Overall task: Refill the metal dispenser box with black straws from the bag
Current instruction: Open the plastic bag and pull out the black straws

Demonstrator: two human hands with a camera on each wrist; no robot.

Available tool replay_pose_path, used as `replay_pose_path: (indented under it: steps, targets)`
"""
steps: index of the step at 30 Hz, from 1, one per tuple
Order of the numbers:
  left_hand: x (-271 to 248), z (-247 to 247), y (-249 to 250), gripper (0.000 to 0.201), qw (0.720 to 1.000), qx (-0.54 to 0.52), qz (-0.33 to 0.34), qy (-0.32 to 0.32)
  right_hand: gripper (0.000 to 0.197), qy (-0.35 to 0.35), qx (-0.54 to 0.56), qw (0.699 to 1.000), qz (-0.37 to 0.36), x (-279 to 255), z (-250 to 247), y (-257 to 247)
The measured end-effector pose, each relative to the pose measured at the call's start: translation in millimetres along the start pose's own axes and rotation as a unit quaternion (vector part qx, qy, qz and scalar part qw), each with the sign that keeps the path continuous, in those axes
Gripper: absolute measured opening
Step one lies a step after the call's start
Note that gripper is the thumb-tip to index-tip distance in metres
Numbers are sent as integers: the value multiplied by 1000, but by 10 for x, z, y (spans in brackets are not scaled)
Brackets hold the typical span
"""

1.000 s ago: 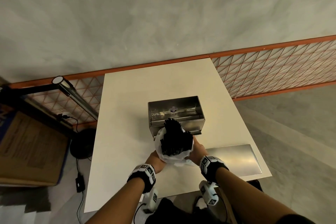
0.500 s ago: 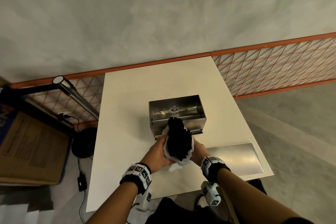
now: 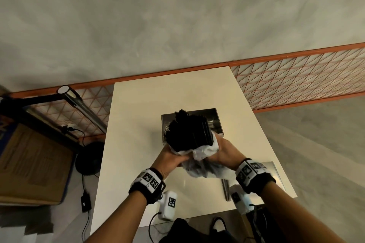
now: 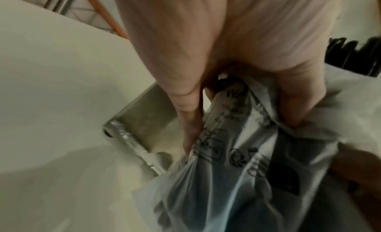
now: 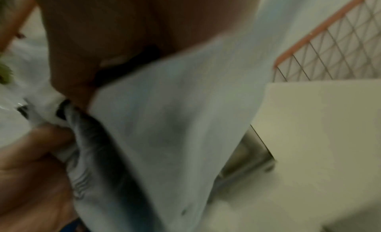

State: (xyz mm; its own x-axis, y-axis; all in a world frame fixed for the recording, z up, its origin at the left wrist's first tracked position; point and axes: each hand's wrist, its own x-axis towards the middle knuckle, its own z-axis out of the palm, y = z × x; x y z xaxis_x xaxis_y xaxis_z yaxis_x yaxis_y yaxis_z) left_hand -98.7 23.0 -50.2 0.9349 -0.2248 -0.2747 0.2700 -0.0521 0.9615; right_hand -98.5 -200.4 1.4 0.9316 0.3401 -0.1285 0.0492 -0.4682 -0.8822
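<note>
An open metal dispenser box (image 3: 214,124) stands mid-table. A thick bundle of black straws (image 3: 187,132) sticks out of a translucent white plastic bag (image 3: 203,161) and tilts forward over the box's open top, hiding most of its inside. My left hand (image 3: 170,159) grips the bag (image 4: 237,154) from the left, fingers curled into the plastic beside the box's corner (image 4: 132,131). My right hand (image 3: 225,152) grips the bag (image 5: 175,121) from the right. Both wrist views are blurred.
The white table (image 3: 150,104) runs back to an orange wire-mesh fence (image 3: 296,77). A flat metal lid (image 3: 276,173) lies near the table's front right edge. A cardboard box (image 3: 33,163), a black stand base (image 3: 89,158) and cables sit on the floor to the left.
Both hands have lifted the bag and tipped it forward, so the straw bundle now reaches over the dispenser box opening. The bag's lower part has bunched up between the hands.
</note>
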Motion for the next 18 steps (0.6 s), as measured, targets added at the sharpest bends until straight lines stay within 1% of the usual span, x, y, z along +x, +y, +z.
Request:
replay_pose_path:
  steps: [1, 2, 4, 5, 7, 8, 9, 12, 13, 14, 16, 18]
  targets:
    - [36, 37, 70, 36, 1000, -26, -1, 5, 67, 6, 26, 1000, -11, 2, -76, -47]
    - [58, 86, 144, 38, 999, -47, -2, 3, 79, 9, 39, 999, -16, 7, -142, -87]
    - [93, 201, 255, 27, 996, -87, -18, -4, 91, 19, 7, 999, -30, 47, -248, -203]
    - [121, 254, 263, 28, 994, -101, -31, -4, 94, 31, -23, 998, -41, 69, -288, -265]
    - [179, 351, 289, 46, 992, -121, -47, 2, 96, 46, -84, 994, -52, 119, -375, -353]
    - [199, 389, 308, 51, 991, -126, -50, 6, 97, 48, -105, 992, -48, 132, -410, -397]
    - [233, 406, 307, 51, 990, -130, -50, 6, 97, 51, -125, 990, -42, 152, -452, -425]
    - [313, 429, 348, 34, 992, -115, -48, -2, 96, 61, -184, 981, -29, 220, -568, -453]
    - [356, 421, 353, 33, 994, -103, -39, -2, 96, 66, -212, 975, -26, 258, -609, -472]
    - [387, 410, 384, 35, 995, -95, -25, 3, 99, 70, -241, 968, -27, 299, -651, -513]
    - [447, 361, 473, 51, 994, -107, 6, 28, 108, 67, -308, 949, -32, 385, -745, -615]
    - [548, 282, 511, 66, 990, -124, 10, 74, 111, 39, -388, 920, -40, 515, -826, -674]
